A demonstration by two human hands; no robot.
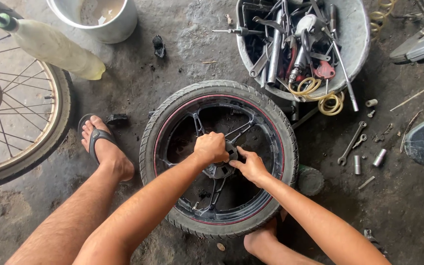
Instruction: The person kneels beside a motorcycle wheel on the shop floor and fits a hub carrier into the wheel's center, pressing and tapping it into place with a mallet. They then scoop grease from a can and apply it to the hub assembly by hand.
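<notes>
On the concrete floor (pixel 172 54), a motorcycle wheel (pixel 219 158) is lying flat between the feet. Left hand (pixel 211 147) is gripping the hub (pixel 224 164) in a fist; right hand (pixel 249 165) is pinching at it with fingertips. Tool basin (pixel 357 34) sitting just beyond, wrenches (pixel 352 142) lying nearby.

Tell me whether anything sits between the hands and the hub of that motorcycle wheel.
Nothing visible does. The left hand is closed in a fist on top of the hub of the motorcycle wheel, and the right hand touches it with its fingers from the side.
</notes>
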